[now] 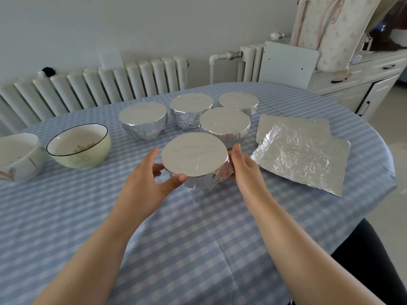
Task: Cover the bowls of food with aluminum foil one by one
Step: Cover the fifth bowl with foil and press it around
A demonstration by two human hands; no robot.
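Hands cup the near bowl from both sides: left hand curled round its foil wall, thumb on the rim edge; right hand flat, fingers straight against the other side, likely pressing foil snug. Bowl sits on the table, mid-front. Four wrapped bowls cluster behind, parked as done. Two open bowls wait left. Spare foil sheets lie right, within reach for those.
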